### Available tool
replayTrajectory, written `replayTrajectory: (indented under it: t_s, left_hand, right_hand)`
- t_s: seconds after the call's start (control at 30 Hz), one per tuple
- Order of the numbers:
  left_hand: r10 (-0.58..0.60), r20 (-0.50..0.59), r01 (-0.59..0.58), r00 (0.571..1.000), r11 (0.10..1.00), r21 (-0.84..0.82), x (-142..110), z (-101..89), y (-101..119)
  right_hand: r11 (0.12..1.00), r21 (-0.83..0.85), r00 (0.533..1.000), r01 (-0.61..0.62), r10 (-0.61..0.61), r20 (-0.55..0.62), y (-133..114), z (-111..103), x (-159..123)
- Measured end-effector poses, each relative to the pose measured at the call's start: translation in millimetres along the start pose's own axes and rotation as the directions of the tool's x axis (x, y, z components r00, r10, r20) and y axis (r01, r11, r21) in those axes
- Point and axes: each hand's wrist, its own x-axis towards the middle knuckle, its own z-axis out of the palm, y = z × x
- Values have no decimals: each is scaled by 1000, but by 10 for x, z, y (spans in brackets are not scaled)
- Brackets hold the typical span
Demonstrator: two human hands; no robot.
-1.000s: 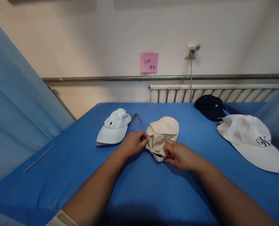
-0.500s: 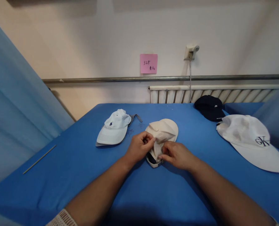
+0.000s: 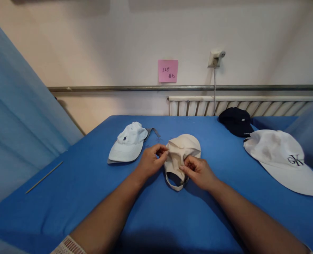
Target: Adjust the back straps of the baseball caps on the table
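A cream baseball cap point(image 3: 176, 160) lies in the middle of the blue-covered bed point(image 3: 93, 197), its back strap and opening toward me and its brim pointing away. My left hand point(image 3: 153, 158) pinches the cap's left side between thumb and fingers. On the right of the crown, my right hand point(image 3: 198, 171) has a fold of the fabric gripped. The cloth is creased between the two hands. Left of my left hand rests a pale blue cap point(image 3: 128, 143) with a small dark logo, and a grey strap trails behind it.
To the right sit a white cap point(image 3: 278, 151) with black letters and a navy cap point(image 3: 235, 121) behind it. A thin stick point(image 3: 44, 177) lies at the left edge. Beyond the bed are a radiator point(image 3: 198, 106) and a metal rail point(image 3: 132, 89). A blue curtain point(image 3: 19, 98) hangs at left.
My left hand has shifted slightly left and up, to the cap's side. The crown is spread wider, and the back opening and strap show more. Other caps stay put.
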Motion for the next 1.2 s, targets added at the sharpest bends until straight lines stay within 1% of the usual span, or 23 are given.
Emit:
replayTrajectory:
  t_s: [0.07,0.17,0.3,0.37,0.47,0.53,0.63,0.7,0.8,0.93,0.97,1.03,1.07,1.13,1.2]
  left_hand:
    - [30,37,-32,999,997,66,34,-35,-60]
    - [88,110,-103,990,985,138,44,-18,-119]
    - [120,139,-146,983,969,199,29,50,-151]
    - [124,135,-152,983,962,226,25,55,-145]
    - [159,75,-172,984,954,244,19,7,-103]
    - [188,31,-190,982,952,242,17,-42,-65]
    - [186,16,-185,982,958,220,24,-96,-27]
    - [159,-5,-155,987,969,192,37,-107,-22]
    - [109,-16,-105,994,980,167,59,-104,-33]
    - [62,-19,-59,998,989,139,63,-102,-51]
    - [63,-15,-61,998,991,122,59,-105,-51]
    - [92,22,-94,996,991,98,48,-118,-46]
    - [114,54,-119,992,988,94,42,-127,-39]
    - [160,125,-173,979,980,94,36,-152,-20]
    - [191,184,-212,964,972,100,35,-188,3]
  right_hand:
    - [1000,20,1000,15,-15,8,-2,-16,-5]
    - [999,42,999,23,-25,38,-21,-23,-16]
    - [999,41,997,24,-26,69,-46,-18,-21]
    - [999,32,997,26,-28,65,-39,-15,-14]
    - [1000,0,999,-11,11,32,5,-11,9]
    - [999,-19,999,-50,50,7,41,-12,25]
    - [998,-21,998,-64,63,-8,56,-22,35]
    - [999,-22,1000,-26,26,-18,19,-35,20]
    - [994,-60,995,94,-96,-27,-93,-55,-31]
    - [960,-99,964,263,-266,-20,-220,-77,-121]
    - [951,-96,953,293,-299,-47,-231,-85,-138]
    - [944,-82,930,319,-328,-165,-226,-109,-154]
    - [948,-75,916,309,-318,-246,-211,-127,-150]
    - [964,-59,875,259,-260,-409,-162,-169,-117]
    - [980,-47,830,195,-190,-525,-99,-219,-57]
